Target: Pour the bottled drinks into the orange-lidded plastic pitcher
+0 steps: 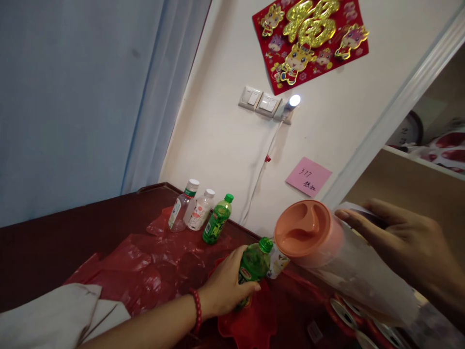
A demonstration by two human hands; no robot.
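Translucent pitcher [363, 276] with orange lid [303, 230], foremost and tilted; the fingers of the right hand [403, 237] are curled about its upper side, apparently on a handle, partly hidden. The left hand [227, 281] wraps thumb and fingers around a green-capped bottle [256, 261] beside the lid. Behind, three capped bottles [217, 223] stand on red plastic sheeting [134, 261].

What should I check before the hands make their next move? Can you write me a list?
1. Left hand around the green plastic bottle: ok, fingers wrapped round it.
2. Round green plastic cap screwed tight: cannot tell, though it is on.
3. Right hand holding the cloudy plastic jug: ok.
4. Round orange plastic lid on the jug: ok.
5. Jug upright: not ok, it is tipped.
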